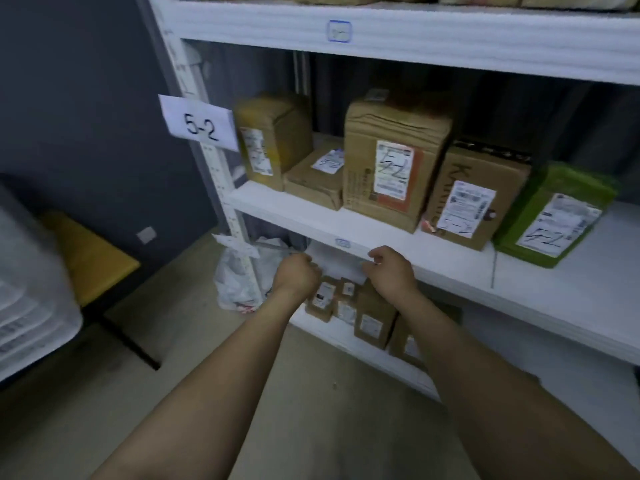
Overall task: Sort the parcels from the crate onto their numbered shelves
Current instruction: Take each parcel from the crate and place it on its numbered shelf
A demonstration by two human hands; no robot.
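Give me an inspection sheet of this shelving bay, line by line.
Surface: white shelf, marked by a 5-2 sign.
Job's things: four brown parcels and a green parcel stand on it; white parcel held just below its front edge.
Clutter: white plastic bag on the floor by the upright.
Grips: left hand and right hand hold the white parcel's ends.
Cables: nothing seen.
Surroundings: dark wall, yellow stool, translucent crate at left.

Single head-worn wide-angle view, forward and down, close to the white shelving (450,265).
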